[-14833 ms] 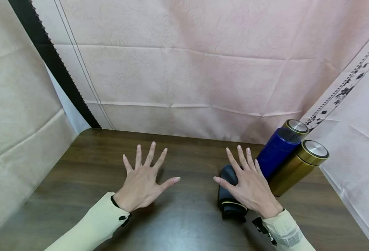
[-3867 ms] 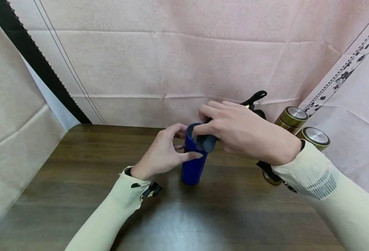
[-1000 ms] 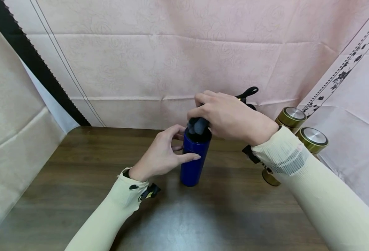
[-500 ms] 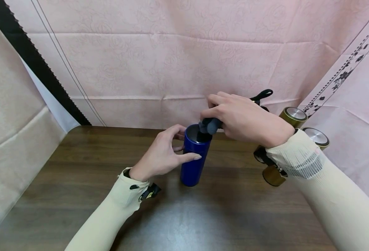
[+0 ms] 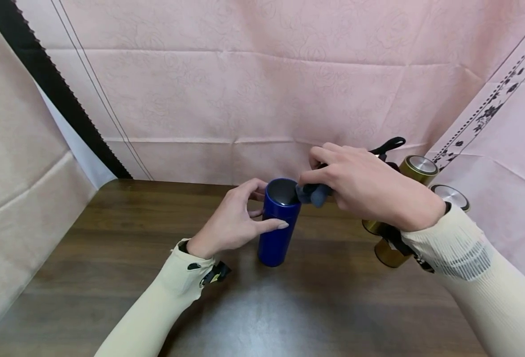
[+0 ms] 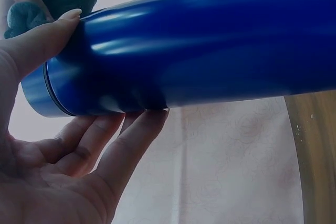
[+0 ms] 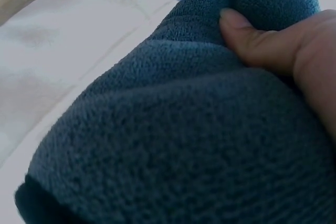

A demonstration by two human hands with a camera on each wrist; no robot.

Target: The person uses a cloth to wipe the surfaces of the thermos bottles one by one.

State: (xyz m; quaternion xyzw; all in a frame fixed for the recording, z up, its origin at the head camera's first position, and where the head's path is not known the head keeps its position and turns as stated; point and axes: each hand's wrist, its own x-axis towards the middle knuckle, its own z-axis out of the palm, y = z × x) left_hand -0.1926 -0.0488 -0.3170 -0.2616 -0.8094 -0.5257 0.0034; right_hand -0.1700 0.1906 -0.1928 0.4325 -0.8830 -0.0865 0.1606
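Observation:
A blue thermos bottle (image 5: 279,225) with a dark top stands upright on the table. My left hand (image 5: 233,218) holds it from the left, thumb on the near side and fingers behind. In the left wrist view the thumb and fingertips touch the blue wall of the bottle (image 6: 199,45). Just right of its rim, my right hand (image 5: 360,181) pinches a bunched dark blue-grey towel (image 5: 316,194), whose end is at the rim. Terry cloth of the towel (image 7: 184,129) fills the right wrist view, under the thumb. A black loop (image 5: 390,145) sticks out behind that hand.
Two gold thermos bottles stand at the right, the rear one (image 5: 418,168) and the nearer one (image 5: 449,194), partly hidden by the right arm. Pale patterned cloth (image 5: 244,99) hangs behind the wooden table (image 5: 124,277).
Earlier both hands were spread, with the towel and blue bottle at the right. Within the last second my right hand has drawn the towel rightward off the bottle's top; the left hand stays put.

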